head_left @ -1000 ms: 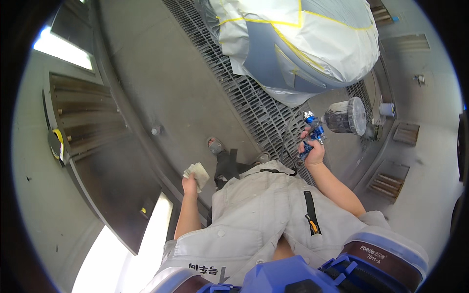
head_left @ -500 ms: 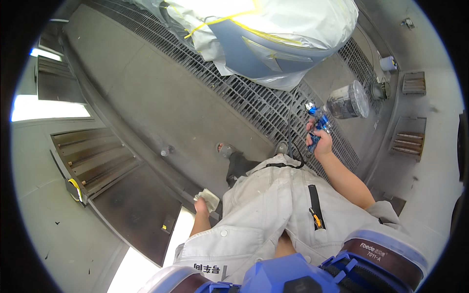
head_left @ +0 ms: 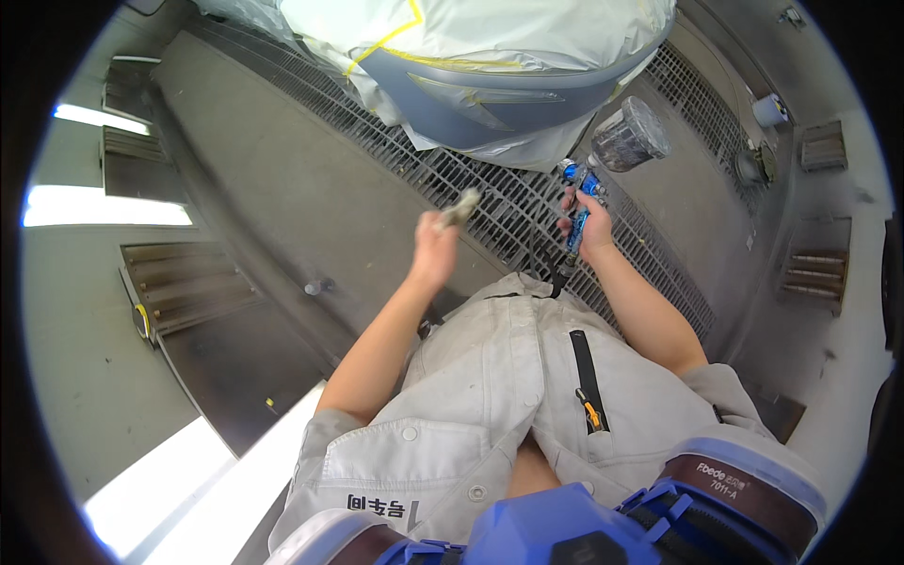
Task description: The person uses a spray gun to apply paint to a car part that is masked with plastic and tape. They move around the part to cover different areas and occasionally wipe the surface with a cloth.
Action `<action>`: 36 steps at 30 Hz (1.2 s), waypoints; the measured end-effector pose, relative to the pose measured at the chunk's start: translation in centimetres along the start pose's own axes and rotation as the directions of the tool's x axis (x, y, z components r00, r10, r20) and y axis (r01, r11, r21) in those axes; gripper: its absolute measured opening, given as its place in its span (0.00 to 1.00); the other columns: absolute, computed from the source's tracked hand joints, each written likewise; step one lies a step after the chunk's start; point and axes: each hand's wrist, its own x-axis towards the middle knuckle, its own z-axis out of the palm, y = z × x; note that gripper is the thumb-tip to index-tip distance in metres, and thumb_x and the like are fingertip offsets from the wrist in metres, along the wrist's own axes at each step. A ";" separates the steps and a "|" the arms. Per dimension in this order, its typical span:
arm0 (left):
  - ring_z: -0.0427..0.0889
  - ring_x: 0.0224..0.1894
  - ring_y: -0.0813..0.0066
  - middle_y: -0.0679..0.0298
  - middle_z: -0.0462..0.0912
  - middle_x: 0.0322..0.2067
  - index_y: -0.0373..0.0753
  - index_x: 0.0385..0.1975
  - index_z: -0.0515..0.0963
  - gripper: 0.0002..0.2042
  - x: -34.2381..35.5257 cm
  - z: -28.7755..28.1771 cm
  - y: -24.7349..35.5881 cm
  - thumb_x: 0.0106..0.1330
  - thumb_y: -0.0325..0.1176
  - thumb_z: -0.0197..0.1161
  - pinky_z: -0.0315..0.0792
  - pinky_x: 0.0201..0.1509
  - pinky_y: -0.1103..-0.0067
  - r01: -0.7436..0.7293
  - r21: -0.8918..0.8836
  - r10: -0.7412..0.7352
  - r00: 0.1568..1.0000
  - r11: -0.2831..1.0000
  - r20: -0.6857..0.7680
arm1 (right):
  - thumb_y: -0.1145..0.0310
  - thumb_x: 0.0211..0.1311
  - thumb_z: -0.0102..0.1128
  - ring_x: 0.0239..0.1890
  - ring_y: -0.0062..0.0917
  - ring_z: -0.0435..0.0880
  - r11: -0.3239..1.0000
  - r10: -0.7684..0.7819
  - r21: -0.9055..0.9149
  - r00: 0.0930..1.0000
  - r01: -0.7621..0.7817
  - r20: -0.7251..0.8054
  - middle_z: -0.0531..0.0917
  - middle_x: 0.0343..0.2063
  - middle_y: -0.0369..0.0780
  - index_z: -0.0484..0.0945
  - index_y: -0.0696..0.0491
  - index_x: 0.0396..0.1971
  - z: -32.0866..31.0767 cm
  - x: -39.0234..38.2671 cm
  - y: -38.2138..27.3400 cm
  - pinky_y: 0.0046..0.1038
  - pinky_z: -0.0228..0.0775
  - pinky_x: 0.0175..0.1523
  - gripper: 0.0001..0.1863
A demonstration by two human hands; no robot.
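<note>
My right hand [head_left: 595, 229] is wrapped round the grip of a blue spray gun [head_left: 586, 181]. A cloudy, paint-stained cup [head_left: 629, 137] is fixed to the gun and tilts to the right. In front of me, my left hand [head_left: 434, 252] closes on a crumpled pale cloth [head_left: 460, 207], slightly smeared by motion. Beyond both hands stands a grey car bumper [head_left: 471, 102], bordered by yellow tape and white masking sheet [head_left: 508, 33]. Neither the cloth nor the gun touches the bumper. An air hose [head_left: 535, 221] hangs near the gun, partly hidden.
Metal floor grating [head_left: 377, 132] runs under the bumper and past my right side. On the bare floor to the left stands a small clear container [head_left: 318, 286]. A white bucket [head_left: 769, 110] and a dark metal pot [head_left: 753, 167] are by the right wall. Louvred panels [head_left: 184, 282] line the left wall.
My left hand has risen from beside my hip to in front of me, carrying the cloth. My right hand and the spray gun have shifted slightly left and toward the bumper.
</note>
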 end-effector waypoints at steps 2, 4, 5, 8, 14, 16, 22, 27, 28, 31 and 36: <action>0.73 0.41 0.72 0.61 0.74 0.37 0.36 0.48 0.74 0.09 -0.3 7.6 5.2 0.73 0.32 0.54 0.72 0.47 0.70 -0.236 0.050 0.231 0.968 0.970 0.098 | 0.45 0.77 0.55 0.27 0.28 0.85 0.999 0.021 0.044 0.999 -0.023 0.044 0.84 0.38 0.35 0.80 0.51 0.52 -1.6 0.3 -1.9 0.31 0.70 0.29 0.23; 0.80 0.45 0.49 0.49 0.80 0.41 0.34 0.49 0.80 0.12 -1.6 14.6 9.3 0.71 0.30 0.56 0.74 0.52 0.61 -0.478 0.191 0.453 0.877 0.857 0.162 | 0.39 0.75 0.58 0.31 0.28 0.88 0.989 0.031 0.138 0.992 -0.048 0.122 0.85 0.39 0.35 0.80 0.51 0.52 -3.4 0.3 -3.4 0.31 0.72 0.31 0.28; 0.79 0.50 0.41 0.44 0.80 0.46 0.34 0.52 0.80 0.15 -2.3 17.5 11.0 0.67 0.29 0.59 0.75 0.57 0.59 -0.523 0.208 0.482 0.849 0.827 0.219 | 0.35 0.72 0.60 0.34 0.27 0.88 0.989 0.011 0.146 0.998 -0.019 0.058 0.85 0.40 0.35 0.81 0.50 0.53 -3.7 0.6 -3.7 0.31 0.75 0.36 0.32; 0.78 0.56 0.39 0.43 0.79 0.52 0.33 0.59 0.77 0.23 -6.0 22.1 13.8 0.62 0.29 0.64 0.73 0.64 0.59 -0.478 0.158 0.388 0.833 0.864 0.395 | 0.58 0.72 0.64 0.40 0.28 0.85 0.998 0.029 0.052 0.999 -0.030 0.021 0.85 0.41 0.39 0.80 0.54 0.55 -7.1 -0.2 -4.7 0.30 0.77 0.44 0.20; 0.65 0.77 0.56 0.49 0.68 0.74 0.33 0.76 0.63 0.32 -13.3 16.1 15.3 0.76 0.39 0.63 0.61 0.79 0.65 -0.341 -0.120 0.311 0.586 0.932 0.749 | 0.80 0.54 0.45 0.35 0.28 0.82 0.963 -0.051 0.266 0.997 0.033 0.060 0.83 0.39 0.41 0.79 0.60 0.57 -14.8 -2.0 -4.8 0.31 0.76 0.42 0.28; 0.60 0.80 0.57 0.50 0.61 0.78 0.33 0.77 0.63 0.30 -16.7 12.2 14.5 0.79 0.37 0.59 0.54 0.82 0.63 -0.195 -0.009 0.096 0.443 0.981 0.891 | 0.79 0.56 0.47 0.30 0.28 0.77 0.940 -0.041 0.341 0.995 0.010 0.086 0.81 0.40 0.42 0.78 0.59 0.57 -17.5 -2.7 -5.3 0.31 0.72 0.37 0.26; 0.74 0.72 0.56 0.51 0.77 0.69 0.34 0.71 0.73 0.24 -25.6 6.3 4.8 0.79 0.36 0.58 0.66 0.74 0.67 0.058 -0.008 -0.049 0.902 0.998 0.429 | 0.80 0.54 0.46 0.29 0.29 0.75 0.910 -0.084 0.407 0.996 0.080 -0.010 0.79 0.40 0.41 0.77 0.55 0.53 -21.9 -4.6 -6.8 0.32 0.70 0.34 0.24; 0.87 0.51 0.66 0.61 0.89 0.48 0.34 0.56 0.84 0.17 -29.7 4.1 -10.8 0.77 0.39 0.64 0.77 0.59 0.72 0.134 0.364 -0.129 0.991 0.922 -0.039 | 0.77 0.52 0.48 0.31 0.32 0.78 0.932 -0.058 0.354 0.997 0.071 -0.049 0.80 0.41 0.43 0.77 0.54 0.54 -22.8 -7.3 -6.2 0.33 0.75 0.37 0.26; 0.86 0.49 0.68 0.62 0.89 0.46 0.35 0.55 0.84 0.16 -30.9 4.4 -14.7 0.77 0.39 0.64 0.78 0.57 0.73 0.227 0.216 -0.215 0.974 0.950 -0.075 | 0.77 0.52 0.48 0.31 0.32 0.78 0.938 -0.063 0.340 0.998 0.063 -0.010 0.80 0.41 0.42 0.77 0.54 0.54 -23.1 -7.9 -6.1 0.33 0.75 0.37 0.26; 0.86 0.43 0.71 0.65 0.88 0.39 0.38 0.55 0.84 0.15 -35.6 4.9 -25.4 0.77 0.40 0.64 0.79 0.51 0.75 0.466 -0.275 -0.519 0.839 0.841 -0.165 | 0.76 0.51 0.47 0.30 0.32 0.79 0.960 -0.068 0.274 0.998 0.062 0.012 0.81 0.41 0.42 0.78 0.55 0.55 -23.2 -9.7 -5.6 0.34 0.76 0.36 0.28; 0.85 0.37 0.68 0.62 0.88 0.38 0.41 0.61 0.77 0.19 -49.1 8.7 -32.2 0.77 0.43 0.62 0.79 0.39 0.72 0.409 -0.887 -0.971 0.188 0.212 -0.145 | 0.78 0.49 0.47 0.28 0.30 0.80 0.995 -0.083 0.066 0.994 0.078 0.067 0.83 0.40 0.43 0.79 0.59 0.56 -22.3 -10.8 -7.0 0.29 0.78 0.34 0.30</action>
